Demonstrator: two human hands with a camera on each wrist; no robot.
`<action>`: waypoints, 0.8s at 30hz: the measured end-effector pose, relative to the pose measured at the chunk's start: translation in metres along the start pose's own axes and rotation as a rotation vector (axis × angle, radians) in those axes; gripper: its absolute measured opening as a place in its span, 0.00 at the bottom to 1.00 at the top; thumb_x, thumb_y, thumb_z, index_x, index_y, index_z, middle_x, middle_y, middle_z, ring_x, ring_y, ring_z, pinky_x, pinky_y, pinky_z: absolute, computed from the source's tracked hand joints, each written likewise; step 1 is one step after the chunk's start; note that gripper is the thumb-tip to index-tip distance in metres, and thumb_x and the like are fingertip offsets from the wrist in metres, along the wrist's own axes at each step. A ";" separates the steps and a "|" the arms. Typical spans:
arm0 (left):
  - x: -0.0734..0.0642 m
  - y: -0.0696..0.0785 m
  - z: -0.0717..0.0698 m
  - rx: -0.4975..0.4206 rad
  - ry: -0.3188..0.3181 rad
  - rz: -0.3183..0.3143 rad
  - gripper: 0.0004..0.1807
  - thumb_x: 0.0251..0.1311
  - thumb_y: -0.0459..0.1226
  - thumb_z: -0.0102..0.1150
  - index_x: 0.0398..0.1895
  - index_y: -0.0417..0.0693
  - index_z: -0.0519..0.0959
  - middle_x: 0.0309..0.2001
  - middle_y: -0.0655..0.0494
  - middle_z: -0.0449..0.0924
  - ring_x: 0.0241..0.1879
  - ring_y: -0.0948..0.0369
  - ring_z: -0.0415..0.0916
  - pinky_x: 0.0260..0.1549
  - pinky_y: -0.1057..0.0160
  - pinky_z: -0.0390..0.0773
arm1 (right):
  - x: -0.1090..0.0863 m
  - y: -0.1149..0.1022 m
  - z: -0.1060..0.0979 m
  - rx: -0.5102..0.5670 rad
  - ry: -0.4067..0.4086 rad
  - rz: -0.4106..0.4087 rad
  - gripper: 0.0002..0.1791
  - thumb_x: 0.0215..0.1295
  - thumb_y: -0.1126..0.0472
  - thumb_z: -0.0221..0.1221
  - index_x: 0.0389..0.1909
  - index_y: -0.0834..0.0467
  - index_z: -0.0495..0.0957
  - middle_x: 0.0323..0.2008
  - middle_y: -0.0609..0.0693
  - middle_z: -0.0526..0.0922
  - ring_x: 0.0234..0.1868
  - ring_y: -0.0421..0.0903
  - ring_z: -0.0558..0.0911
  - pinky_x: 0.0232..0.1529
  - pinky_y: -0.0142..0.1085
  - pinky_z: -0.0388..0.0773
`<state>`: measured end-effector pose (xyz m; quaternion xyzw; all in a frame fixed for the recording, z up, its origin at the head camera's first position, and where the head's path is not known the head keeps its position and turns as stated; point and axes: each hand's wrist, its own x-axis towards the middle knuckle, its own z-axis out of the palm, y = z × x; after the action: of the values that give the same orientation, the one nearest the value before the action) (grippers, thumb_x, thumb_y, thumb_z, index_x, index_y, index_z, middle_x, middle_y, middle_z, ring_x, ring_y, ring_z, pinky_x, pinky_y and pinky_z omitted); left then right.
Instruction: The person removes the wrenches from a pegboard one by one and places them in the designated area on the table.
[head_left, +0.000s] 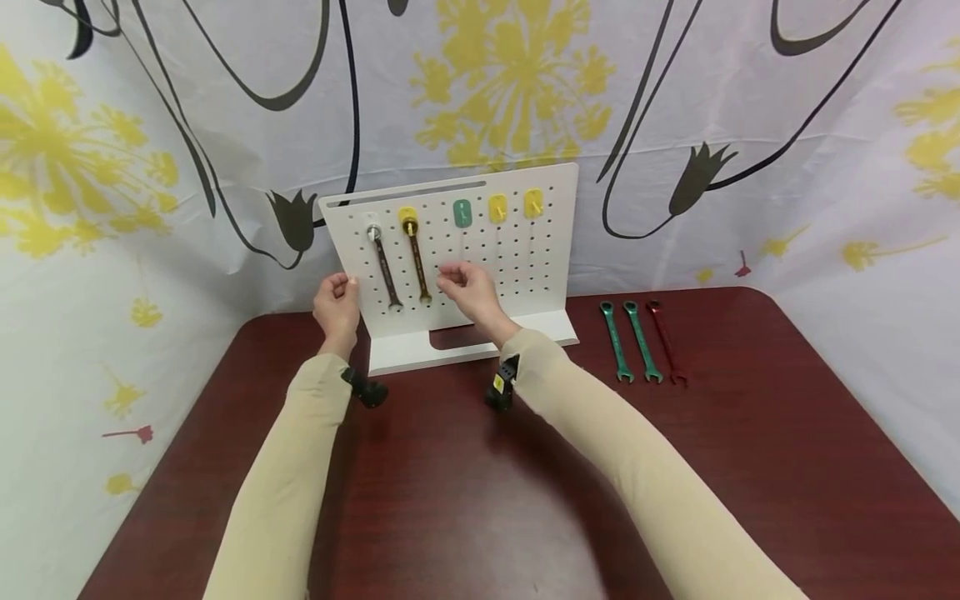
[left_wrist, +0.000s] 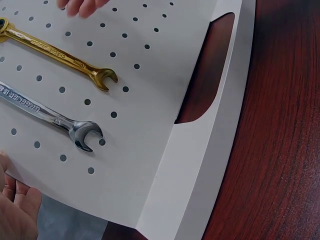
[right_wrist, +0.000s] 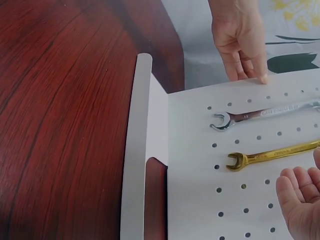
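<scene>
A white pegboard point(head_left: 517, 267) stands on a dark red table point(head_left: 465, 500). A silver wrench point(head_left: 384, 267) and a gold wrench point(head_left: 417, 262) hang side by side from hooks at its upper left. My left hand point(head_left: 336, 302) rests its fingertips against the board's left edge, beside the silver wrench point(right_wrist: 260, 114). My right hand point(head_left: 467, 285) hovers in front of the board just right of the gold wrench point(right_wrist: 275, 153), fingers loosely curled and holding nothing. In the left wrist view both open wrench ends show, silver point(left_wrist: 82, 132) and gold point(left_wrist: 102, 79).
A green hook point(head_left: 461, 213) and two yellow hooks point(head_left: 497, 208) on the board carry nothing. Two green wrenches point(head_left: 630, 342) and a red wrench point(head_left: 666, 342) lie on the table right of the board. A patterned curtain point(head_left: 675, 125) hangs behind.
</scene>
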<state>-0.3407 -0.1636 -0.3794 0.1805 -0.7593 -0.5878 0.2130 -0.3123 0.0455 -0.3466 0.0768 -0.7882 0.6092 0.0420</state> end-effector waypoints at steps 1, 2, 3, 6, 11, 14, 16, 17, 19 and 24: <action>0.000 0.000 0.000 -0.003 0.001 -0.001 0.15 0.64 0.40 0.55 0.50 0.42 0.75 0.48 0.48 0.79 0.46 0.59 0.75 0.46 0.63 0.76 | 0.001 0.000 0.001 -0.007 0.000 0.000 0.17 0.64 0.64 0.58 0.52 0.64 0.76 0.47 0.58 0.81 0.48 0.50 0.80 0.47 0.34 0.77; 0.000 0.000 0.000 -0.003 0.005 -0.001 0.15 0.64 0.40 0.55 0.50 0.42 0.75 0.48 0.48 0.79 0.45 0.59 0.75 0.46 0.63 0.76 | 0.002 -0.001 0.003 -0.010 -0.003 0.003 0.17 0.64 0.64 0.58 0.53 0.63 0.76 0.48 0.57 0.81 0.49 0.49 0.80 0.48 0.34 0.77; 0.000 0.000 0.000 -0.004 0.007 -0.001 0.15 0.63 0.40 0.55 0.49 0.42 0.75 0.48 0.48 0.79 0.45 0.59 0.75 0.46 0.63 0.76 | 0.003 -0.002 0.005 -0.014 -0.006 0.004 0.17 0.64 0.64 0.58 0.54 0.63 0.75 0.49 0.57 0.81 0.50 0.49 0.79 0.49 0.34 0.77; 0.001 0.000 0.001 -0.004 0.011 -0.001 0.15 0.63 0.40 0.55 0.49 0.42 0.76 0.48 0.48 0.79 0.45 0.60 0.75 0.46 0.64 0.76 | 0.006 -0.003 0.009 -0.014 -0.015 0.003 0.18 0.64 0.63 0.58 0.55 0.62 0.74 0.51 0.56 0.80 0.52 0.49 0.78 0.52 0.34 0.75; 0.001 0.000 0.001 0.002 0.013 0.007 0.15 0.63 0.40 0.55 0.49 0.41 0.76 0.47 0.47 0.79 0.45 0.59 0.75 0.46 0.64 0.76 | 0.010 -0.003 0.015 0.007 -0.038 0.010 0.20 0.65 0.64 0.57 0.57 0.62 0.72 0.52 0.57 0.78 0.53 0.50 0.77 0.54 0.34 0.74; 0.000 0.000 0.000 0.001 0.016 0.013 0.15 0.63 0.40 0.56 0.49 0.41 0.76 0.47 0.47 0.79 0.45 0.59 0.75 0.45 0.63 0.76 | 0.012 -0.003 0.017 0.022 -0.047 0.015 0.21 0.65 0.64 0.57 0.58 0.62 0.71 0.53 0.57 0.77 0.54 0.49 0.76 0.54 0.34 0.74; 0.001 -0.001 0.000 -0.002 0.016 0.014 0.15 0.63 0.40 0.56 0.48 0.41 0.76 0.47 0.47 0.79 0.45 0.59 0.75 0.45 0.63 0.76 | 0.014 -0.003 0.019 0.029 -0.051 0.019 0.21 0.65 0.64 0.57 0.59 0.62 0.70 0.54 0.57 0.77 0.55 0.49 0.76 0.55 0.34 0.73; 0.001 -0.001 0.000 -0.001 0.016 0.015 0.15 0.63 0.40 0.55 0.49 0.41 0.76 0.47 0.47 0.79 0.45 0.59 0.75 0.45 0.63 0.76 | 0.015 -0.003 0.019 0.031 -0.051 0.023 0.21 0.65 0.64 0.57 0.59 0.62 0.70 0.54 0.57 0.77 0.55 0.49 0.75 0.55 0.34 0.73; 0.000 -0.001 0.000 0.000 0.014 0.013 0.15 0.63 0.40 0.55 0.49 0.41 0.76 0.47 0.47 0.79 0.45 0.58 0.75 0.46 0.63 0.76 | 0.016 -0.003 0.021 0.036 -0.050 0.029 0.22 0.65 0.64 0.57 0.59 0.62 0.70 0.54 0.56 0.77 0.55 0.49 0.75 0.55 0.34 0.73; 0.000 0.000 0.000 0.001 0.009 0.011 0.15 0.63 0.41 0.55 0.49 0.41 0.76 0.48 0.47 0.79 0.46 0.57 0.75 0.46 0.62 0.75 | 0.019 -0.002 0.025 0.046 -0.043 0.047 0.22 0.64 0.64 0.58 0.59 0.62 0.70 0.54 0.57 0.76 0.55 0.49 0.75 0.55 0.34 0.73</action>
<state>-0.3409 -0.1640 -0.3798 0.1790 -0.7597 -0.5853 0.2196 -0.3303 0.0194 -0.3475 0.0722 -0.7762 0.6263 0.0089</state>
